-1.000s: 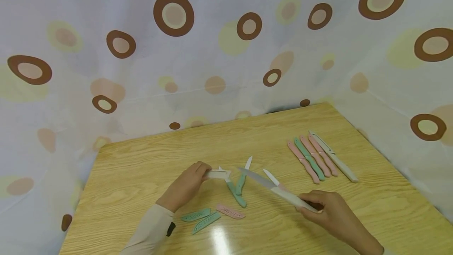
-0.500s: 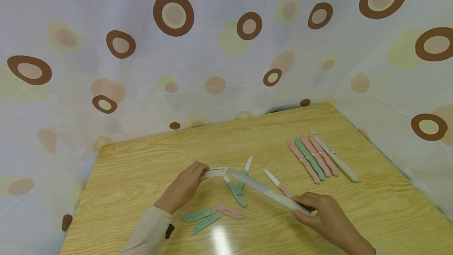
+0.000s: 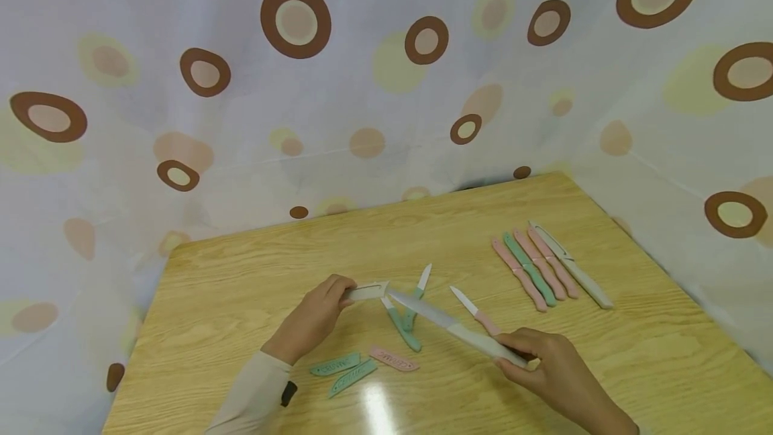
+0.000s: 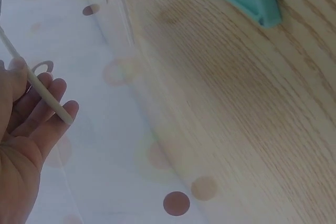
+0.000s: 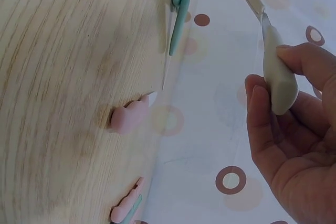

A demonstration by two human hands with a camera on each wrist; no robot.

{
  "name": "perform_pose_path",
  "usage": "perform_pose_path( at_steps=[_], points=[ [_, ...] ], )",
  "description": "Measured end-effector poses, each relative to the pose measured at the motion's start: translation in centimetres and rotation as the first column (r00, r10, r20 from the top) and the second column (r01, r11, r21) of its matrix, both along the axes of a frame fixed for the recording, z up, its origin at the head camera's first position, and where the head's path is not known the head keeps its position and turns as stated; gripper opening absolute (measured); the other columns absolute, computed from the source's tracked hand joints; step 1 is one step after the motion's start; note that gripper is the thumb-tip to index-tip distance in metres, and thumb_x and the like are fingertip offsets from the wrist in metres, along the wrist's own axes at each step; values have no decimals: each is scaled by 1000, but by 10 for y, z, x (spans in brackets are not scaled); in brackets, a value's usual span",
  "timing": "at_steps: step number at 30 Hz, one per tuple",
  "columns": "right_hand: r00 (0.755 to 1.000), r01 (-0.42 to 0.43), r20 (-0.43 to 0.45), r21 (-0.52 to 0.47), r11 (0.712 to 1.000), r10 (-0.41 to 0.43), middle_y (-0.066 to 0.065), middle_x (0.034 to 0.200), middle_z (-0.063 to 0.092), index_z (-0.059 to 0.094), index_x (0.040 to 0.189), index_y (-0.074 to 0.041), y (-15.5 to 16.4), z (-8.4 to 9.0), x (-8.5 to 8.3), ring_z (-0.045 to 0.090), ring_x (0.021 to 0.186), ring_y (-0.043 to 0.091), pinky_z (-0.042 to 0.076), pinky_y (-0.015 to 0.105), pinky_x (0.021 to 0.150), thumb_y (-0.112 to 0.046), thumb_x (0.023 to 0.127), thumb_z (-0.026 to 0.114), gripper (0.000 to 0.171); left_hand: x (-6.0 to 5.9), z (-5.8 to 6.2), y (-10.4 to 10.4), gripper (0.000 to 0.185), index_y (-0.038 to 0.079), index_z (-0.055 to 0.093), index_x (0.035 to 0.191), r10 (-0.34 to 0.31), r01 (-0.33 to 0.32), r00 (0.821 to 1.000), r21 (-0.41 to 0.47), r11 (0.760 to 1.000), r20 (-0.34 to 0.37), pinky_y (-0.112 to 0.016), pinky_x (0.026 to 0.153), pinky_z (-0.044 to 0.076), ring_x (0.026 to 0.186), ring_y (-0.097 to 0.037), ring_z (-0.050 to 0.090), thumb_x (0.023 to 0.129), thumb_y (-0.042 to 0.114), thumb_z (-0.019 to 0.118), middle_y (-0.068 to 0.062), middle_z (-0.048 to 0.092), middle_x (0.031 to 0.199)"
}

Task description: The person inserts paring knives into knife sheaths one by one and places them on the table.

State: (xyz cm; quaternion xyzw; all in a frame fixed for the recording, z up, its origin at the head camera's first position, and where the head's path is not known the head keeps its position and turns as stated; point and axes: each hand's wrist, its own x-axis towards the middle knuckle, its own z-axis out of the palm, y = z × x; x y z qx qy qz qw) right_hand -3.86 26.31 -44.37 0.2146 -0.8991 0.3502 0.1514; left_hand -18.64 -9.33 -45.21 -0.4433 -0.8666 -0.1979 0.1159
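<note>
In the head view, low centre, the left hand pinches a cream sheath while the right hand grips a cream knife, its tip at the sheath's mouth; the table carries three bare knives, three loose sheaths and five sheathed knives at right. The left wrist view shows fingers curled around the sheath's thin edge at left. The right wrist view shows fingers wrapped around the knife handle at upper right.
</note>
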Motion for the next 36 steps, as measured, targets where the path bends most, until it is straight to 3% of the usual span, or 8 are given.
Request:
perform_pose_path(
  at_steps=[4, 9, 11, 16, 22, 24, 30, 36],
  points=[
    [1000, -7, -10, 26, 1000, 7, 0, 87, 71, 71, 100, 7, 0, 1, -2, 60, 72, -3, 54, 16, 58, -5, 74, 80, 30, -1, -1, -2, 25, -1, 52, 116, -25, 25, 999, 1, 1000, -41, -24, 84, 53, 98, -15, 60, 93, 4, 60, -7, 58, 112],
    [996, -36, -84, 91, 995, 44, -3, 86, 69, 71, 100, 5, 4, 3, -4, 57, 70, -4, 52, 14, 56, -3, 71, 82, 32, 0, 1, -4, 24, 0, 50, 117, -90, 90, 994, 3, 996, -60, -26, 91, 51, 106, -17, 56, 94, 2, 58, -8, 56, 116],
    [992, -57, -110, 99, 993, 68, -2, 86, 69, 71, 100, 5, 3, 2, -6, 56, 70, -4, 51, 12, 56, -3, 71, 82, 32, 3, 3, -2, 28, 0, 49, 118, -108, 106, 989, -25, 994, -98, -25, 93, 49, 108, -18, 55, 92, 2, 60, -9, 55, 117],
    [977, -115, -166, 113, 987, 133, 2, 87, 69, 71, 99, 6, -12, 3, -14, 61, 71, 2, 50, 7, 59, -8, 77, 79, 28, 14, 8, 13, 33, 0, 50, 118, -158, 130, 949, -116, 985, -274, -18, 97, 46, 107, -18, 57, 90, 7, 64, -9, 56, 117],
    [971, -104, -195, 171, 980, 138, 10, 88, 71, 71, 98, 6, -33, 6, -21, 68, 70, 12, 51, 8, 61, -9, 76, 80, 28, 20, 9, 25, 20, 0, 52, 116, -203, 181, 917, -93, 979, -344, -17, 98, 45, 106, -17, 58, 99, 11, 48, -8, 57, 114],
    [971, -99, -197, 182, 978, 135, 12, 88, 71, 71, 97, 6, -37, 8, -23, 69, 70, 16, 52, 9, 61, -6, 72, 81, 29, 20, 8, 26, 20, -1, 52, 115, -200, 180, 917, -89, 980, -344, -17, 97, 45, 106, -17, 58, 100, 12, 47, -8, 57, 113],
    [976, -88, -173, 233, 969, 130, 11, 87, 71, 70, 97, 6, -43, 8, -27, 68, 69, 15, 53, 12, 61, -4, 70, 83, 31, 21, 6, 25, 37, -1, 50, 116, -166, 134, 928, -115, 984, -335, -17, 96, 46, 105, -17, 59, 85, 7, 70, -8, 57, 113],
    [991, 34, -129, 441, 897, 26, 5, 85, 69, 71, 98, 0, -46, 11, -34, 60, 71, 12, 54, 20, 61, -13, 73, 83, 31, 22, 6, 26, 39, 1, 50, 117, -123, 90, 951, -127, 988, -284, -18, 94, 48, 105, -17, 58, 85, 7, 71, -7, 57, 114]
  ],
)
